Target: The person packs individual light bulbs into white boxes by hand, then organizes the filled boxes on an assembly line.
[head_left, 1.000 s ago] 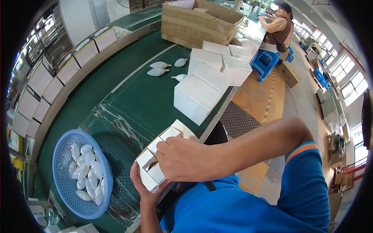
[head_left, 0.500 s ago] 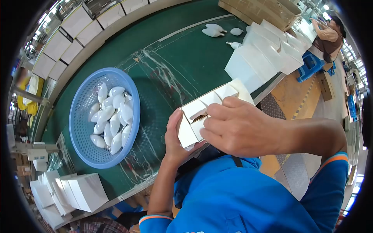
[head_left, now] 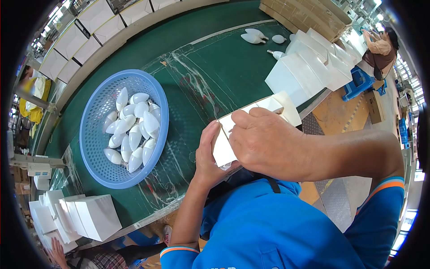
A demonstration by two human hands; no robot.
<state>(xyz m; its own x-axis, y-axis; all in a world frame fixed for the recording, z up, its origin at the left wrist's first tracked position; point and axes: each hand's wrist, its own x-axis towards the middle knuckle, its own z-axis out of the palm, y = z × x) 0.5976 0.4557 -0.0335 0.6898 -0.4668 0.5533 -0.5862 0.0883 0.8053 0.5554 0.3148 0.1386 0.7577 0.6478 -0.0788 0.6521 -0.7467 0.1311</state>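
My left hand is wrapped round the near left end of a small white carton with its top flaps up. Over the carton's top, my right hand has its fingers curled and pressed together at the opening. What those fingers grip, if anything, is hidden behind the knuckles. To the left stands a blue plastic basket, holding several white candle-shaped light bulbs. Nested white cartons lie just beyond the carton, at the right edge of the green table.
Several loose bulbs lie at the far side near a brown cardboard box. White boxes stand at the lower left, with another person's hand beside them. A person is at the far right near a blue stool.
My right hand has shifted slightly left over the carton and now covers more of its opening. Another person's hand has come into sight at the lower left. The view has shifted slightly.
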